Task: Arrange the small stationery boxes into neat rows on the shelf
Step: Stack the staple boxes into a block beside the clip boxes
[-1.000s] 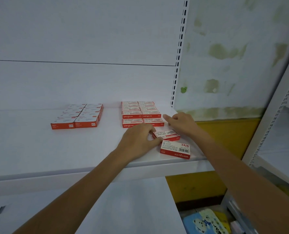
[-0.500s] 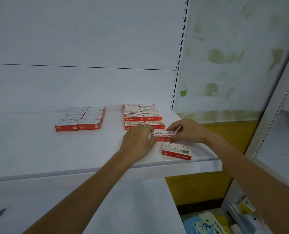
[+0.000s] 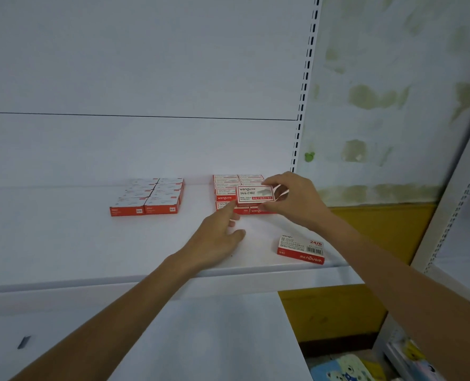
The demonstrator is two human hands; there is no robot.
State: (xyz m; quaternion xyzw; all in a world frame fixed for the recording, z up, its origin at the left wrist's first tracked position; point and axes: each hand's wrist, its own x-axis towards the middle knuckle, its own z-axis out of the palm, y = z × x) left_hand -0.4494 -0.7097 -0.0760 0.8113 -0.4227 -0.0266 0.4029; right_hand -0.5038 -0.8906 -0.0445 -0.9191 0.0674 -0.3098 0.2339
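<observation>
Above the right-hand block [image 3: 225, 188] of red-and-white boxes, the right hand [image 3: 294, 199] pinches a lifted box [image 3: 255, 193] by its right end, fingers on top and thumb beneath. The box's tilted face reads "wengu" and "24/6". The left hand [image 3: 214, 240] grips nothing, its forefinger stretched toward that box's lower left corner. A loose box [image 3: 301, 248] printed "24/6" and "wengu", with a barcode, lies near the front edge of the shelf [image 3: 63, 243]. A second block [image 3: 148, 198] sits well apart to the left.

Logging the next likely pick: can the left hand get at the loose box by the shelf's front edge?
Probably yes. The left hand is open and holds nothing, and only bare shelf lies between it and the loose box. The right hand holds a second box higher up.
</observation>
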